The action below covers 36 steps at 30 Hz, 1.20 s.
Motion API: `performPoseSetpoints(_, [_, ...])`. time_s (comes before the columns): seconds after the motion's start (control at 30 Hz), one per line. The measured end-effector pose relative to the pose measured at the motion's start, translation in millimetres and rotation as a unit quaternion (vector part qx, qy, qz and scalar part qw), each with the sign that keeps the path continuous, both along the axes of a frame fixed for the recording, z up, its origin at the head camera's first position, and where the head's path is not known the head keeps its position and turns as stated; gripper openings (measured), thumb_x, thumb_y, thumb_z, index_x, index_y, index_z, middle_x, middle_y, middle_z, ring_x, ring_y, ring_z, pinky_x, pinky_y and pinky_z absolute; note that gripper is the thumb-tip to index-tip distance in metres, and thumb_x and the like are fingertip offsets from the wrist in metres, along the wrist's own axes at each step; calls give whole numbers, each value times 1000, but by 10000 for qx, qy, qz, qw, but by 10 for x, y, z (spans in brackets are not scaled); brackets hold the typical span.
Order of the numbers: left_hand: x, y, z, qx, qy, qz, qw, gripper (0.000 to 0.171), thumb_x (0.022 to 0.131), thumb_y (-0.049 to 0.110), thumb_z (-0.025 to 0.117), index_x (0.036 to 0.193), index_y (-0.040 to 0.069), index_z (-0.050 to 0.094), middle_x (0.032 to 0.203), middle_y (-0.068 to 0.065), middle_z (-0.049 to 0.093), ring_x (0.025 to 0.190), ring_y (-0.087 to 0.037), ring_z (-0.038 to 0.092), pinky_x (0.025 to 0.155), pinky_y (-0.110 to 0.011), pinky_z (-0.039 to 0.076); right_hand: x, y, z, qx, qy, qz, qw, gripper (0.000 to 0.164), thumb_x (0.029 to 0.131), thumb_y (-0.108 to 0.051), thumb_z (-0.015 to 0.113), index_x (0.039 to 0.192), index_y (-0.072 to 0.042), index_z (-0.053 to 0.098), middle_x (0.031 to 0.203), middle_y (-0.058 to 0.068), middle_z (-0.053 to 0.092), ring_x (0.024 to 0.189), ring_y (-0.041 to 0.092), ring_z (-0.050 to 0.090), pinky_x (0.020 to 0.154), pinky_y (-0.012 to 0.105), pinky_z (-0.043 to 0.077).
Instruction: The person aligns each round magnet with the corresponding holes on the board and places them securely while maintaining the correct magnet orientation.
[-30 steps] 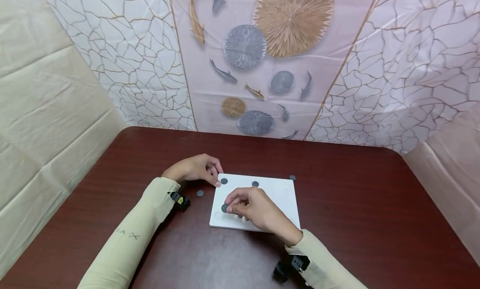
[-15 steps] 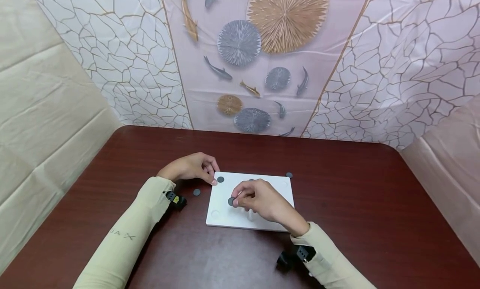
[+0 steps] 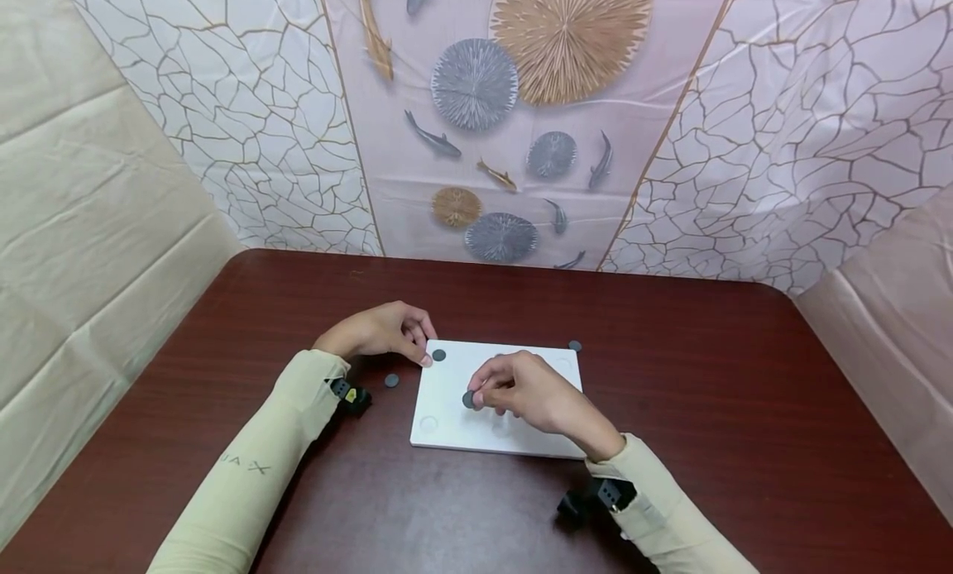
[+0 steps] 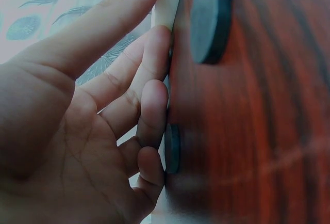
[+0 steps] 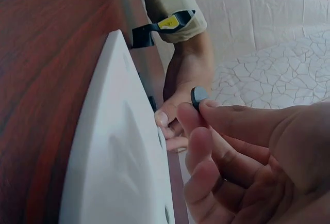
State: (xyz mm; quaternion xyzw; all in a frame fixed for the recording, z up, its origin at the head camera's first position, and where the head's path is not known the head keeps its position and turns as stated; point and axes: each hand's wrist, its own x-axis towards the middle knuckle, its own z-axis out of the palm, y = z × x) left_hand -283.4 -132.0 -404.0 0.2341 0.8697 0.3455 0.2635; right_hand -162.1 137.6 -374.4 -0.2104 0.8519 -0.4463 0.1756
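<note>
A white rectangular board (image 3: 447, 435) with shallow round recesses lies on the table. My right hand (image 3: 524, 392) is over its middle, pinching a small dark grey disc (image 3: 468, 399) between thumb and fingertips; the right wrist view shows the disc (image 5: 198, 96) standing above the board's face. At the far left corner, my left hand (image 3: 381, 332) grips the board, thumb at the left edge and fingers along the far edge. Just beside that thumb, another grey disc (image 3: 438, 355) sits on the board. The right hand hides part of the board's far side.
One loose disc (image 3: 391, 380) lies on the table left of the board. A further disc (image 3: 575, 346) is at the far right corner. The dark red wooden table (image 3: 715, 392) reaches back to a patterned cloth wall (image 3: 476, 185).
My right hand has moved to the right over the board with the pinched disc, away from the front left recess. The left hand stays at its corner. The head view shifted slightly.
</note>
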Motion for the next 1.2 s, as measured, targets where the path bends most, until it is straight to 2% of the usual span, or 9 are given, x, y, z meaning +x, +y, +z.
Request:
performPoseSetpoints(0.33, [-6, -3, -17, -93, -26, 24, 10000, 30, 84, 20, 91, 108, 13, 74, 93, -1, 73, 87, -15, 64, 85, -32, 51, -42, 138, 26, 120, -12, -105, 9999, 12, 100, -3, 68, 100, -10, 77, 86, 8, 78, 70, 26, 64, 54, 26, 44])
performPoseSetpoints(0.7, [-2, -21, -9, -114, -62, 107, 9999, 30, 84, 21, 92, 108, 15, 74, 93, 0, 73, 89, -16, 65, 87, -34, 51, -91, 203, 11, 361, 22, 24, 9993, 11, 100, -4, 68, 96, -9, 76, 89, 5, 76, 74, 13, 57, 59, 27, 46])
performPoseSetpoints(1.07, [-1, -6, 3, -28, -62, 96, 9999, 31, 84, 20, 91, 109, 14, 74, 93, -1, 73, 88, -16, 64, 85, -33, 51, -138, 290, 2, 485, 141, -167, 9986, 9, 100, -6, 71, 96, -10, 77, 85, 4, 73, 73, 13, 55, 60, 26, 46])
performPoseSetpoints(1.2, [-8, -5, -3, -27, -53, 84, 9999, 31, 84, 20, 91, 109, 14, 73, 93, -1, 73, 88, -16, 64, 86, -33, 51, -147, 305, -4, 584, 72, -254, 9979, 10, 101, -7, 70, 97, -12, 78, 87, -1, 73, 76, 15, 56, 61, 28, 47])
